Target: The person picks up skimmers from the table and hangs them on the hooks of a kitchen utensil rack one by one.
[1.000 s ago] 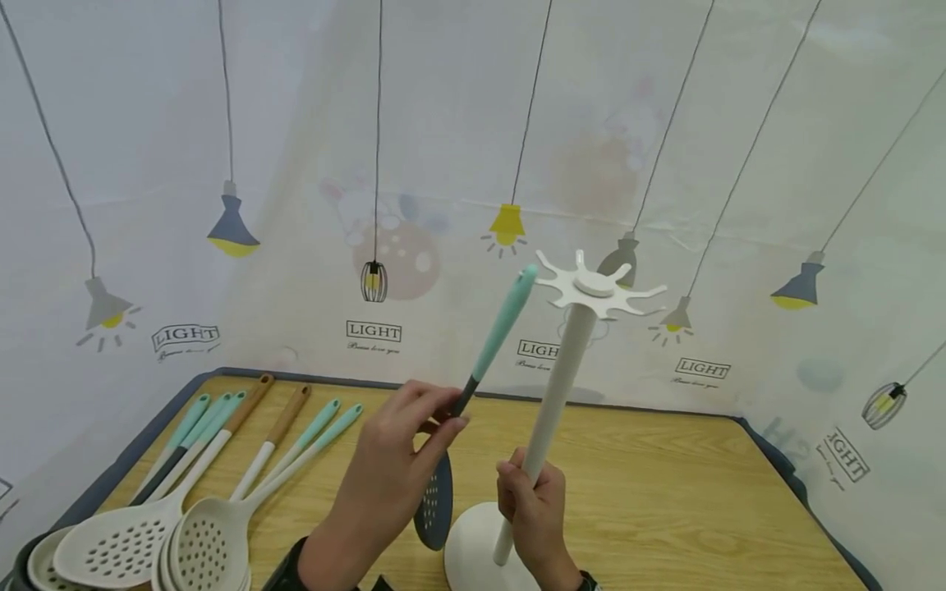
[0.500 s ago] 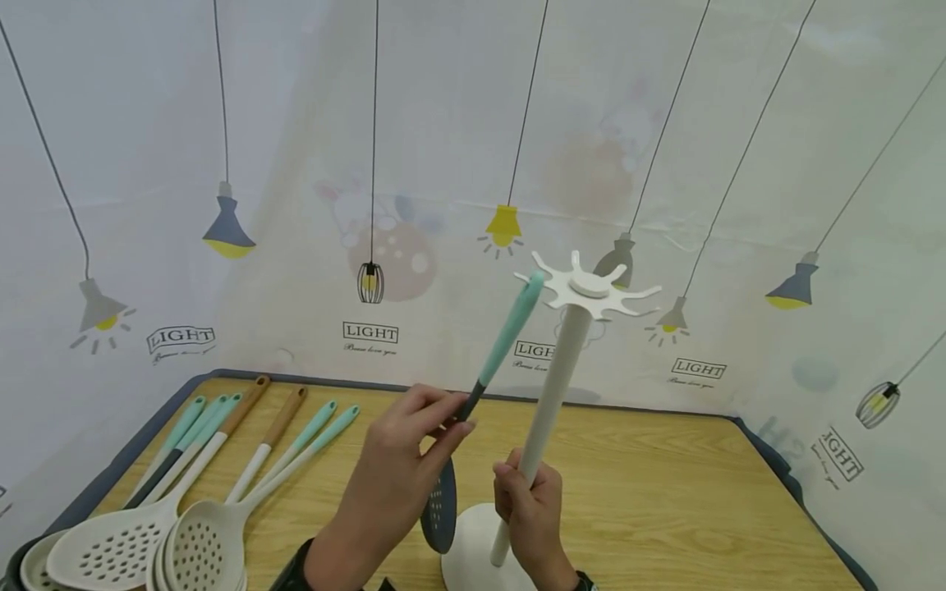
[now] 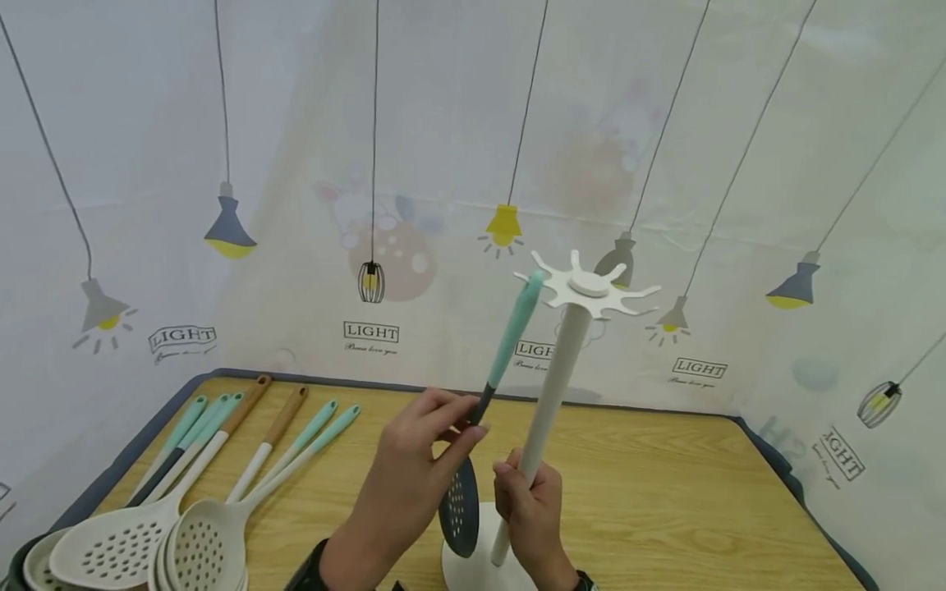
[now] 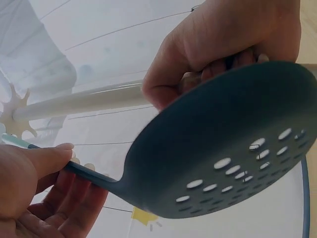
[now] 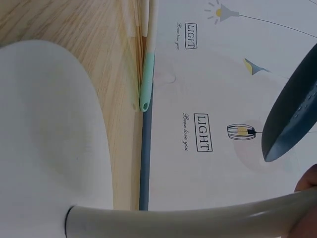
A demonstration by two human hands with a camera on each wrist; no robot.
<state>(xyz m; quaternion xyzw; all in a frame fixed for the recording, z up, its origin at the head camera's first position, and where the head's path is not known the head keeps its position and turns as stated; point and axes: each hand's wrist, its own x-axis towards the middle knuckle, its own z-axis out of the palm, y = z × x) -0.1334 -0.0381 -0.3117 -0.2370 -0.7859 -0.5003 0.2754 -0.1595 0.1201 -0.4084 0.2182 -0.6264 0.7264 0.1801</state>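
My left hand [image 3: 421,460] pinches the dark shaft of a skimmer [image 3: 460,509] between thumb and fingers. Its round, dark blue head is pierced with holes, shown large in the left wrist view [image 4: 223,144], and hangs below the hand. The skimmer's mint handle slants upward, its end overlapping one hook of a white utensil stand [image 3: 550,394] in the head view. My right hand [image 3: 530,501] is wrapped round the lower part of the stand's pole, which leans to the right. A ring of hooks [image 3: 589,287] tops the pole; its round white base [image 5: 49,134] shows in the right wrist view.
On the left of the wooden table [image 3: 665,484] lie several more utensils, among them a white perforated turner [image 3: 121,546] and stacked white skimmers [image 3: 203,542], with mint or brown handles pointing away. A fabric backdrop [image 3: 458,98] printed with lamps surrounds the table.
My left hand has shifted a little to the right with the skimmer. Its head has swung right in front of the stand's base, and its handle end now overlaps a hook. My right hand keeps its hold.
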